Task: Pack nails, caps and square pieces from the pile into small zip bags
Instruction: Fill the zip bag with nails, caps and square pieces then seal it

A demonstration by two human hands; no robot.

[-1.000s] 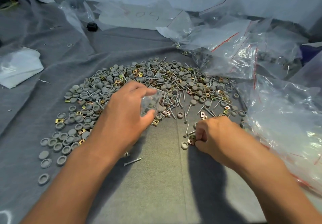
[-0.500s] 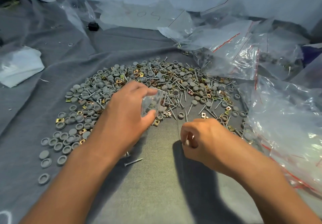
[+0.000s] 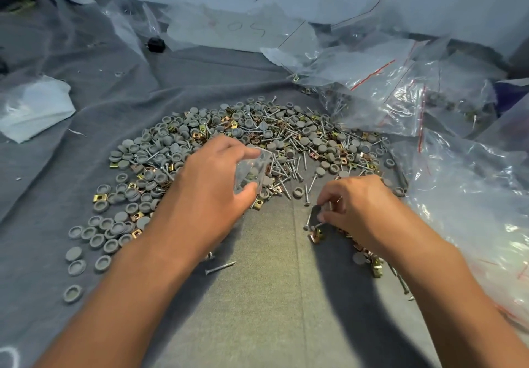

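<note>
A wide pile (image 3: 286,141) of grey round caps, silver nails and brass square pieces is spread over grey cloth. My left hand (image 3: 211,184) hovers over the pile's near edge and pinches a small clear zip bag (image 3: 252,168) between thumb and fingers. My right hand (image 3: 355,204) is low at the pile's right front edge, its fingertips pinching a few small pieces (image 3: 317,213), a nail and a cap among them. A brass square piece (image 3: 315,236) lies just below those fingertips. A loose nail (image 3: 220,267) lies near my left wrist.
Large clear plastic bags (image 3: 469,196) with red zip lines crowd the right side and back right. More crumpled plastic (image 3: 31,107) lies at the left. A small black knob (image 3: 156,43) sits at the back. The grey cloth (image 3: 257,310) stretches between my forearms.
My right hand lifted with pieces, swung left toward the bag, and now is back down at the pile's right front edge. My left hand has kept the bag in place.
</note>
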